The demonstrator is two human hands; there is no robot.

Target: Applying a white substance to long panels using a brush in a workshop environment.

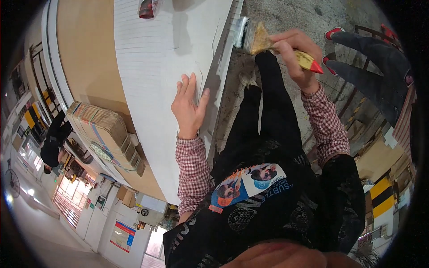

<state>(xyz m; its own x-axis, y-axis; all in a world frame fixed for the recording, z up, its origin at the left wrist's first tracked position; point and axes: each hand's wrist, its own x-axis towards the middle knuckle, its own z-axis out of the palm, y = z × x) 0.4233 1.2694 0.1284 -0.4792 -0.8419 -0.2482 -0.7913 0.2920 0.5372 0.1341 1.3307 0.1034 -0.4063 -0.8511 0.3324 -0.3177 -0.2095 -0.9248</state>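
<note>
A wide flat paintbrush (258, 37) with a yellow handle and a red tip is held in my right hand (297, 56), fingers closed around the handle. Its bristle end, whitish and wet-looking, points left toward the edge of the white sheets. My left hand (187, 105) lies flat on the stack of white paper sheets (154, 89), fingers spread, near the sheets' right edge. Those sheets are layered, with slightly offset and lifted edges along that side. At the top of the stack sits a small dark red object in clear plastic (148, 8).
Left of the sheets is a tan board surface (85, 49) bearing a strapped bundle of folded cardboard (105, 136). A person in grey trousers and red shoes (371, 67) stands at right on the concrete floor (304, 13). Another person in black (53, 145) is far left.
</note>
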